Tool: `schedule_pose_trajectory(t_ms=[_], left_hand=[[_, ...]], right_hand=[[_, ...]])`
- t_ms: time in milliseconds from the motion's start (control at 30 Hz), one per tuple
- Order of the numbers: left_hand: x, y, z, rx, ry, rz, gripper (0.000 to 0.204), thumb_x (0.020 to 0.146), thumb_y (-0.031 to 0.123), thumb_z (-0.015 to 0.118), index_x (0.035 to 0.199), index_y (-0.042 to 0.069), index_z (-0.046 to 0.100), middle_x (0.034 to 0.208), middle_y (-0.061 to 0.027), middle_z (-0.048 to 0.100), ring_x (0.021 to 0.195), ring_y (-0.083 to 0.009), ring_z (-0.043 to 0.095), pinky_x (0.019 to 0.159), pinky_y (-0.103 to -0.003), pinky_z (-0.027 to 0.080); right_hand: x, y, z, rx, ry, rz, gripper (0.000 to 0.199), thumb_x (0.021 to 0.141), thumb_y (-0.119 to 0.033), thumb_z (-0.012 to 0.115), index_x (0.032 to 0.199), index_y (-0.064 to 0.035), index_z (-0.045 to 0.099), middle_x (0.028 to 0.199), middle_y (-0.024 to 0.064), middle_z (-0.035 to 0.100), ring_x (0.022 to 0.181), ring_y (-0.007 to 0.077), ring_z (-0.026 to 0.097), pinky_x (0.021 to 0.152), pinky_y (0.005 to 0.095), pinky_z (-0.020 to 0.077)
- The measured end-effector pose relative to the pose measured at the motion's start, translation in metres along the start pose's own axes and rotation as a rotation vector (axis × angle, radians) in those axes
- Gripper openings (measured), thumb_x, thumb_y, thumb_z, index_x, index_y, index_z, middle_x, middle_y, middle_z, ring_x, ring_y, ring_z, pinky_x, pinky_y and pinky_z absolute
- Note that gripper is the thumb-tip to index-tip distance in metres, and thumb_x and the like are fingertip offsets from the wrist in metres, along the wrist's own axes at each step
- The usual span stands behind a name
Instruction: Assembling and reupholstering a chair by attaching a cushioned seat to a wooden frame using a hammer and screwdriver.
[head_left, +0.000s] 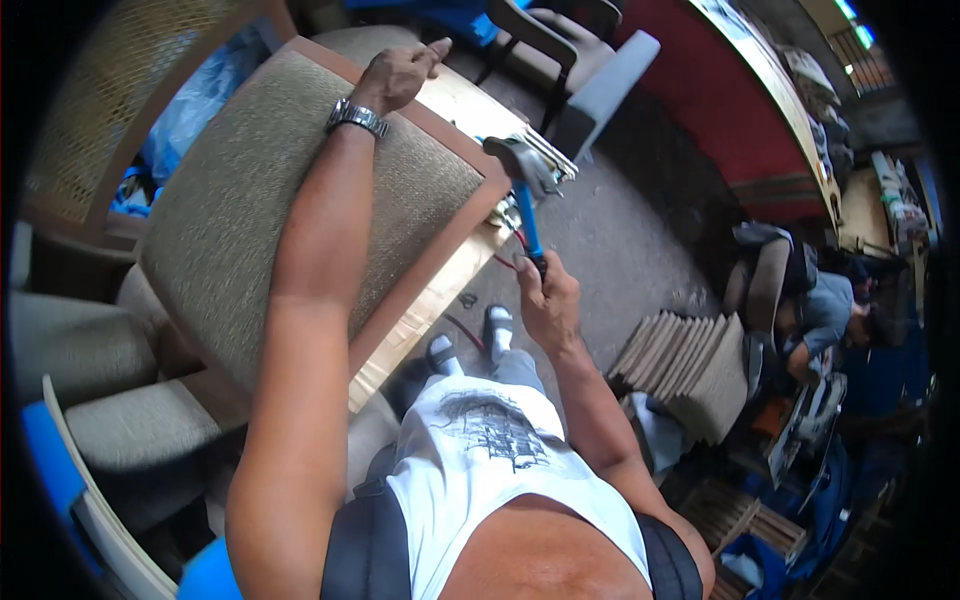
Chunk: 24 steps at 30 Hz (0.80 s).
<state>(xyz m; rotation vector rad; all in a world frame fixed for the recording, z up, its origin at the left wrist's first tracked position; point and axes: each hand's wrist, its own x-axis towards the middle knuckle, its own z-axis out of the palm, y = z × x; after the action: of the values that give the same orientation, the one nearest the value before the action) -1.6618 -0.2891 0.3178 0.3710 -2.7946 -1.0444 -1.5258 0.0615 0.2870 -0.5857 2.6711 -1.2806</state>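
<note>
A padded panel (235, 165) in grey-brown woven fabric, framed in brown wood, lies tilted in front of me on a pale wooden surface (415, 335). My left hand (398, 78), with a metal watch on its wrist, is at the panel's far edge. Its fingers are bent over the wooden frame, one reaching out further; their tips are partly hidden. That forearm crosses the fabric. My right hand (552, 300) is closed round the dark grip of a hammer (527, 215) with a blue shaft. The hammer's head is raised beside the frame's right corner.
Several stacked padded panels (690, 370) stand at right, near a seated person (825, 310). Padded seats (140, 425) crowd the left, below a woven-cane frame (120, 90). A chair with dark arms (540, 40) is at the back. A red cord (463, 330) lies by my feet.
</note>
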Motion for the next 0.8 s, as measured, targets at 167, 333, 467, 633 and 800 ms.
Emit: schedule_pose_trajectory(t_ms=[167, 333, 467, 633, 800], left_hand=[[-0.084, 0.01, -0.05, -0.025, 0.321, 0.07, 0.047, 0.099, 0.043, 0.051, 0.119, 0.003, 0.066, 0.12, -0.0149, 0.068, 0.116, -0.0306, 0.062, 0.099, -0.037, 0.046], [-0.251, 0.036, -0.036, 0.582, 0.249, -0.17, 0.049, 0.102, 0.03, 0.045, 0.145, 0.005, 0.045, 0.154, -0.0158, 0.038, 0.144, -0.0345, 0.031, 0.118, -0.045, 0.024], [-0.348, 0.029, 0.025, 0.421, 0.539, -0.503, 0.057, 0.105, 0.034, 0.037, 0.151, 0.001, 0.03, 0.155, -0.0246, 0.031, 0.146, -0.0347, 0.026, 0.119, -0.044, 0.021], [-0.381, 0.02, 0.052, 0.155, 0.873, -0.904, 0.068, 0.103, 0.05, 0.037, 0.143, -0.005, 0.04, 0.14, -0.0277, 0.049, 0.128, -0.0365, 0.05, 0.107, -0.04, 0.037], [-0.38, 0.007, 0.03, 0.308, 0.875, -0.906, 0.058, 0.104, 0.046, 0.035, 0.132, -0.001, 0.053, 0.128, -0.0294, 0.056, 0.121, -0.0452, 0.052, 0.103, -0.045, 0.041]], right_hand=[[-0.01, 0.022, -0.063, 0.241, 0.058, -0.183, 0.017, 0.093, -0.018, 0.062, 0.102, -0.0044, 0.059, 0.068, 0.0117, 0.062, 0.058, 0.0291, 0.063, 0.056, 0.0367, 0.0488], [0.001, 0.121, -0.086, 0.301, -0.138, -0.359, 0.029, 0.067, -0.016, 0.074, 0.092, -0.0045, 0.064, 0.08, 0.0159, 0.063, 0.068, 0.0327, 0.064, 0.061, 0.0391, 0.0513], [0.002, 0.173, -0.083, 0.411, -0.445, -0.313, 0.033, 0.077, -0.031, 0.077, 0.093, -0.0041, 0.066, 0.074, 0.0165, 0.063, 0.067, 0.0337, 0.065, 0.059, 0.0412, 0.0498], [0.035, 0.168, -0.085, 0.372, -0.711, -0.446, 0.039, 0.083, -0.039, 0.074, 0.097, -0.0036, 0.066, 0.074, 0.0175, 0.064, 0.069, 0.0365, 0.065, 0.059, 0.0432, 0.0495], [0.057, 0.126, -0.084, 0.344, -0.742, -0.464, 0.033, 0.087, -0.031, 0.07, 0.099, -0.0003, 0.063, 0.073, 0.0204, 0.061, 0.065, 0.0368, 0.064, 0.058, 0.0405, 0.0492]])
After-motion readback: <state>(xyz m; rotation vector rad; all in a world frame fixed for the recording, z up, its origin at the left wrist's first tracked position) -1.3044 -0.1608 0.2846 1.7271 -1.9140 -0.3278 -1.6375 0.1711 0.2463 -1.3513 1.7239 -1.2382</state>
